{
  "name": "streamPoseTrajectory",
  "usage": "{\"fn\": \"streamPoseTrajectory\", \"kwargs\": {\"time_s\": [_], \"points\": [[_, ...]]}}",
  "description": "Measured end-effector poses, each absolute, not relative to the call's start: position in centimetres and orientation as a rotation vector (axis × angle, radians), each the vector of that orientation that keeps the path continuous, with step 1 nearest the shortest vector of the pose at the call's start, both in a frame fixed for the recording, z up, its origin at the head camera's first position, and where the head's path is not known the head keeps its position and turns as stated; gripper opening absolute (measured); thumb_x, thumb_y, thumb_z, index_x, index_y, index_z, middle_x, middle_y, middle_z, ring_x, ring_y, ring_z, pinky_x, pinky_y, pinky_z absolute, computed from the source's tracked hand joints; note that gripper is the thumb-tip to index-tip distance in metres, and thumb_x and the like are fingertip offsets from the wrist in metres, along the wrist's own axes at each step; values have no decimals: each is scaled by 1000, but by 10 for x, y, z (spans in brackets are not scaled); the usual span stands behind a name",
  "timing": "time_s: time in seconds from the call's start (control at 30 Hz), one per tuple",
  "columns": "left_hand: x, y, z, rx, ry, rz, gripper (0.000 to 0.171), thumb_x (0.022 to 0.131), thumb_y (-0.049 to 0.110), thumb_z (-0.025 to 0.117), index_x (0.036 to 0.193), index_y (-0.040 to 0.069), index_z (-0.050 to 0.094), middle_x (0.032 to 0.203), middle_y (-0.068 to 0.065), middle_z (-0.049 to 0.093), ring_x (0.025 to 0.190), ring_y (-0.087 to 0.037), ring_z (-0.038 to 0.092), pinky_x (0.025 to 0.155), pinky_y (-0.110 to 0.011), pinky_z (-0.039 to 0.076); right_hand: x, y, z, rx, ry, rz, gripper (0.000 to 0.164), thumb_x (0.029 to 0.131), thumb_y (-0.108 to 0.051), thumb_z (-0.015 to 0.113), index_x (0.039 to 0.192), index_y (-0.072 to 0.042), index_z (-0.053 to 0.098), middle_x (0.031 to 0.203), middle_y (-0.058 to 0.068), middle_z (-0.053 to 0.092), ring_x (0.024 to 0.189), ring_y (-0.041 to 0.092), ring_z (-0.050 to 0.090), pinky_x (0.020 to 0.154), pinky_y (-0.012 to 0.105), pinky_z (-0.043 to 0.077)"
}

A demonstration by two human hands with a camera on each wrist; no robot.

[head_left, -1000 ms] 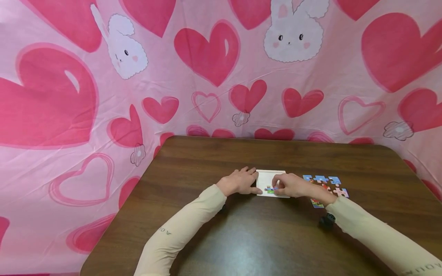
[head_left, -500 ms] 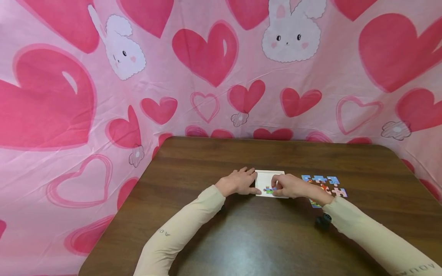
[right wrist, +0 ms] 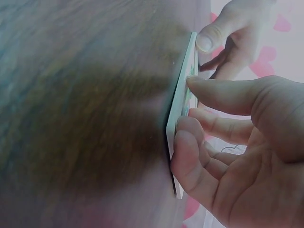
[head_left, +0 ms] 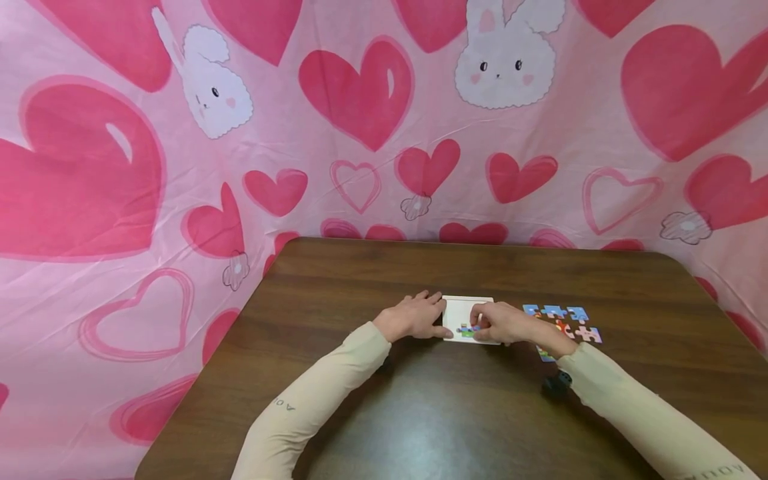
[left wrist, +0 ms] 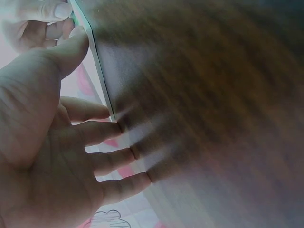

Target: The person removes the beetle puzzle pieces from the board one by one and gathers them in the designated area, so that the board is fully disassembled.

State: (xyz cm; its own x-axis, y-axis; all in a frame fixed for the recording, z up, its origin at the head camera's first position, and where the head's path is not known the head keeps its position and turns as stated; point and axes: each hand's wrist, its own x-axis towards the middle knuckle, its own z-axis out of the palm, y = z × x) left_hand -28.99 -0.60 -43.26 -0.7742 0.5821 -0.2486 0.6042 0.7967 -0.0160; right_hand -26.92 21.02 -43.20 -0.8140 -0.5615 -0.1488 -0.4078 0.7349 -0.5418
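Note:
A white puzzle tray (head_left: 461, 305) lies flat on the wooden table, with colourful jigsaw pieces (head_left: 465, 331) in its near part. My left hand (head_left: 414, 317) rests at the tray's left side, fingers spread and fairly straight, the thumb on the near left corner. In the left wrist view, the left fingertips (left wrist: 118, 127) touch the tabletop beside the tray edge. Over the tray, my right hand (head_left: 505, 323) pinches a jigsaw piece between thumb and index finger, which mostly cover it. Its other fingers (right wrist: 185, 152) curl against the tray's side in the right wrist view.
Right of the tray lie loose jigsaw pieces, among them a blue row (head_left: 555, 311), a pink piece (head_left: 588, 333) and a green one (head_left: 545, 355) partly under the right forearm. A pink heart-patterned cloth (head_left: 360, 120) hangs behind the brown table (head_left: 360, 400).
The head view shifts very slightly. Both hands stay at the tray in nearly the same pose, and the loose pieces have not moved.

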Motion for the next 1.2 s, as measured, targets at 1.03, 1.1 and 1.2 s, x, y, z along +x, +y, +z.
{"fn": "streamPoseTrajectory", "kwargs": {"time_s": [1.03, 1.1, 1.2], "points": [[-290, -5, -433, 914, 2744, -145, 79, 84, 67, 45, 145, 18, 30, 153, -3, 24, 139, -29, 23, 107, -49, 28, -269, 206, -426, -777, 2720, -735, 22, 80, -16, 73, 75, -15, 51, 66, -3, 49, 49, 11, 48, 45, 27, 41], [-290, -6, -433, 913, 2746, -141, 79, 84, 66, 45, 145, 19, 31, 153, -3, 24, 139, -29, 23, 107, -49, 28, -267, 208, -424, -784, 2692, -785, 23, 81, -17, 72, 75, -15, 50, 68, -2, 51, 47, 12, 49, 44, 28, 42], [-290, -5, -432, 912, 2748, -138, 78, 84, 66, 45, 145, 18, 31, 153, -3, 24, 139, -29, 23, 107, -49, 27, -266, 213, -422, -788, 2637, -864, 22, 83, -18, 70, 77, -14, 49, 70, -1, 53, 43, 13, 52, 43, 29, 44]]}}
